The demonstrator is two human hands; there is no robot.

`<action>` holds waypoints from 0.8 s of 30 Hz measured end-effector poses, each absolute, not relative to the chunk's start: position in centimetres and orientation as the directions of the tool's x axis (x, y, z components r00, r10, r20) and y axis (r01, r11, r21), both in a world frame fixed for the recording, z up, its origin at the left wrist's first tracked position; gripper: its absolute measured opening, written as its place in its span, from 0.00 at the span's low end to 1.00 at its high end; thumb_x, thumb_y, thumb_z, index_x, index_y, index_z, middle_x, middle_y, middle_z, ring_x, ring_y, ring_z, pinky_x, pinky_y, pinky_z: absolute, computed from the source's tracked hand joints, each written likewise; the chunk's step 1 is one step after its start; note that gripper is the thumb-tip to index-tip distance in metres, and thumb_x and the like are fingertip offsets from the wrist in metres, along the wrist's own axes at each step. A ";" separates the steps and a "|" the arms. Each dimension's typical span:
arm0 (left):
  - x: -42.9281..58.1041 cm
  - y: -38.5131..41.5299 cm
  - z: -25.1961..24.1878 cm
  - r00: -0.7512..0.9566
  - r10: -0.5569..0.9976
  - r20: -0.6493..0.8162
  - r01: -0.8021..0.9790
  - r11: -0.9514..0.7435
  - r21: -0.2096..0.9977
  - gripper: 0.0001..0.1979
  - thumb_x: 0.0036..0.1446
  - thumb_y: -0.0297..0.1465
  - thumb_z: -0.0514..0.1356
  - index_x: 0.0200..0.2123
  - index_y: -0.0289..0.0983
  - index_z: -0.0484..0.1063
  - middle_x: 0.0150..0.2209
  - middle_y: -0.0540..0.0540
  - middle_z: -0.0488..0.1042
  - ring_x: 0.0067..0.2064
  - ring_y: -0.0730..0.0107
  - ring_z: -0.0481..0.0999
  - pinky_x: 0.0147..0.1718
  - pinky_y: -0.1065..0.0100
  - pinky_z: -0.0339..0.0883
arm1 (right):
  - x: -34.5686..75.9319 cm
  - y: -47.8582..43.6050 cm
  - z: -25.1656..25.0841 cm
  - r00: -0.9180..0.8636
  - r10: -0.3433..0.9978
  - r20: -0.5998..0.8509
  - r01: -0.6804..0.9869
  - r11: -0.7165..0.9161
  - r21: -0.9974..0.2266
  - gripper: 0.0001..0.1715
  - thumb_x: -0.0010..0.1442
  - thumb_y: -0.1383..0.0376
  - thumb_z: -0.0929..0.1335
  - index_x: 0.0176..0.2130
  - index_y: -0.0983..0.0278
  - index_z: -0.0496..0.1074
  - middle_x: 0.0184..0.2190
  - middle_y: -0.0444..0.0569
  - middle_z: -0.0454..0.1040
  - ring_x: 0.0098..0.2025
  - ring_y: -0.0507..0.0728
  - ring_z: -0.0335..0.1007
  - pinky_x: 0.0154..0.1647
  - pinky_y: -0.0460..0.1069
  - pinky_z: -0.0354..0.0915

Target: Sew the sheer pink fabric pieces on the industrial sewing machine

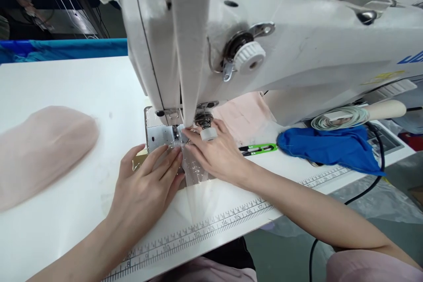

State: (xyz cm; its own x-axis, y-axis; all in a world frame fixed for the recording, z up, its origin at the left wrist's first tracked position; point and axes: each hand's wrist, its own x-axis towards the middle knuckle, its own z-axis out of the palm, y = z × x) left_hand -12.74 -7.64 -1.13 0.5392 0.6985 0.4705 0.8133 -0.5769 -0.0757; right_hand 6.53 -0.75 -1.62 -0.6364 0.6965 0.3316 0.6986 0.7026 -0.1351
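Observation:
A white industrial sewing machine (297, 48) stands on a white table (66, 92). A wide cream tape (190, 44) hangs down in front of the machine head to the presser foot (176, 132). My left hand (148, 185) lies flat, fingers stretched out, pressing thin sheer fabric (194, 172) on the metal needle plate (158, 136). My right hand (218, 152) reaches in from the right, its fingertips pinching the fabric edge right at the needle. The sheer fabric runs toward me over the table's edge.
A pile of pale pink sheer fabric (39, 150) lies at the left. Green thread snips (259, 149), a blue cloth (330, 147) and a roll of tape (340, 116) lie to the right. Pink fabric (244, 114) sits behind the needle. A printed ruler (205, 229) runs along the table's front edge.

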 end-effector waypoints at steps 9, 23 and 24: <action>-12.9 -6.9 -1.3 0.534 0.712 0.455 0.815 -0.577 -0.054 0.14 0.64 0.28 0.57 0.52 0.39 0.71 0.52 0.48 0.77 0.52 0.55 0.76 0.55 0.47 0.54 | 7.5 -1.4 -0.5 -0.650 0.583 0.487 0.665 0.747 -0.008 0.16 0.65 0.73 0.61 0.43 0.65 0.77 0.38 0.50 0.80 0.41 0.59 0.70 0.45 0.55 0.59; -12.8 -7.5 -1.2 0.533 0.743 0.405 0.839 -0.527 -0.138 0.20 0.64 0.33 0.57 0.59 0.37 0.67 0.52 0.41 0.77 0.56 0.50 0.73 0.57 0.47 0.52 | 6.8 -2.3 -2.0 -0.723 0.536 0.436 0.619 0.783 0.064 0.19 0.67 0.74 0.58 0.46 0.69 0.75 0.45 0.52 0.80 0.46 0.58 0.69 0.46 0.54 0.57; -12.8 -7.4 -1.2 0.530 0.747 0.402 0.841 -0.522 -0.138 0.21 0.64 0.33 0.57 0.59 0.37 0.66 0.51 0.40 0.77 0.56 0.49 0.73 0.57 0.47 0.52 | 6.8 -2.3 -1.9 -0.725 0.531 0.439 0.618 0.783 0.072 0.19 0.67 0.74 0.58 0.46 0.69 0.75 0.45 0.52 0.80 0.45 0.57 0.69 0.46 0.54 0.58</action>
State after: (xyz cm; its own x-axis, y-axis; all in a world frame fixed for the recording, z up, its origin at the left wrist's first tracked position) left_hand -12.85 -7.39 -1.24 0.5296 0.7468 0.4023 0.8415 -0.5223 -0.1384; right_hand 6.78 -2.28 -1.94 -0.7247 0.5313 0.4387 0.6178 0.7830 0.0722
